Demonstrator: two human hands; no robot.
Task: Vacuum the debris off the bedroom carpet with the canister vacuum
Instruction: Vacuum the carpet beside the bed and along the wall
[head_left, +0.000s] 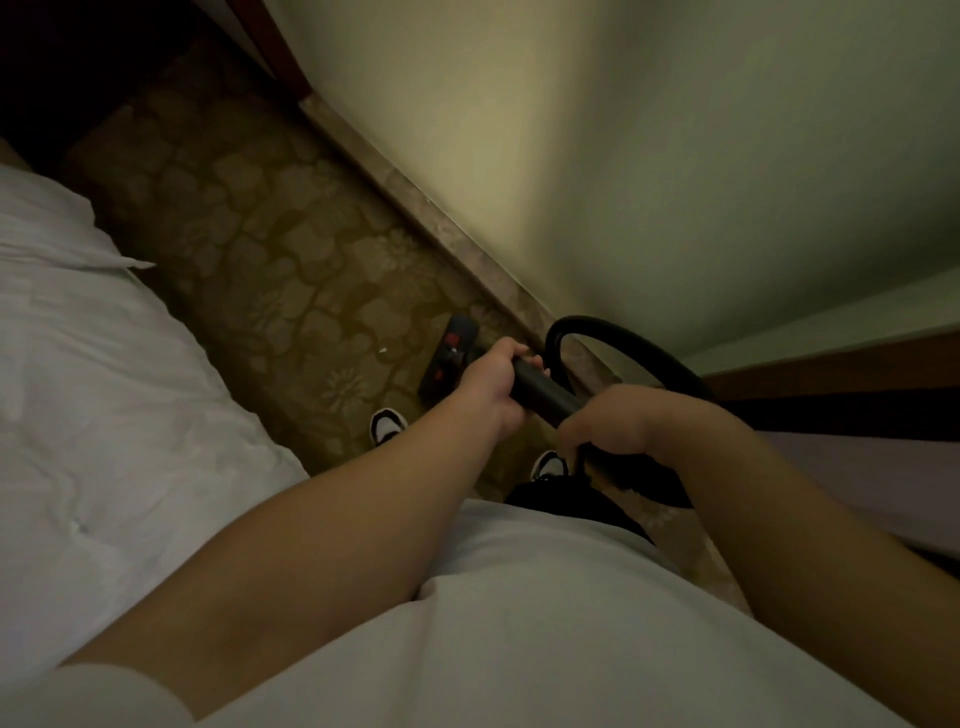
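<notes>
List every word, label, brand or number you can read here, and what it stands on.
No text is readable.
Two red patches on the vacuum floor head: too small and dim to show any lettering.
No print visible on the black wand, hose, white bedding or shoes.

Both hands (498, 384) (608, 421) gripping vacuum wand (540, 392), floor head (449, 358) on carpet (270, 249)

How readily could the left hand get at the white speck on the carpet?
Probably not readily: the left hand grips the vacuum wand, though nothing covers the white speck beside the floor head.
</notes>
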